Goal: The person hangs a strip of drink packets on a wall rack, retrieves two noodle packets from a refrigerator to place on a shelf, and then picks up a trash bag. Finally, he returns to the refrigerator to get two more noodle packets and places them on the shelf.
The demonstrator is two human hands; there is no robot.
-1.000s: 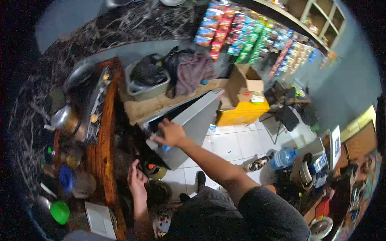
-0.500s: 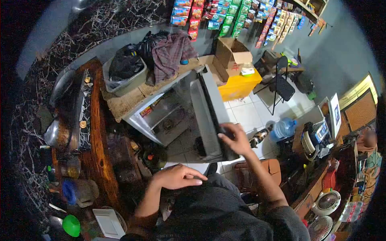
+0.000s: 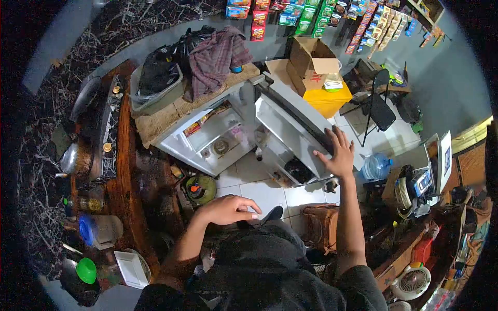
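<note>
My right hand (image 3: pixel 340 154) rests against the outer edge of the refrigerator door (image 3: pixel 311 139), its fingers spread and the thumb toward the inner side. The door stands wide, showing its white inner panel and a dark round thing (image 3: pixel 297 171) low down in it. Inside the small refrigerator (image 3: pixel 187 159) are colourful packets (image 3: pixel 192 129) and a round container (image 3: pixel 221 146). My left hand (image 3: pixel 228 210) hangs in front of my body with nothing in it, fingers loosely bent and the thumb apart.
A green gas cylinder (image 3: pixel 201 189) stands left of my feet. A brown bag (image 3: pixel 320 226) and a partly hidden cat (image 3: pixel 330 185) are on the right, near a water jug (image 3: pixel 376 168). A cloth (image 3: pixel 215 59) and grey tub (image 3: pixel 155 101) lie atop the refrigerator.
The refrigerator door has swung farther out to the right, exposing more of the interior. My right hand has moved up and right, its fingers now spread. My left hand has shifted slightly up.
</note>
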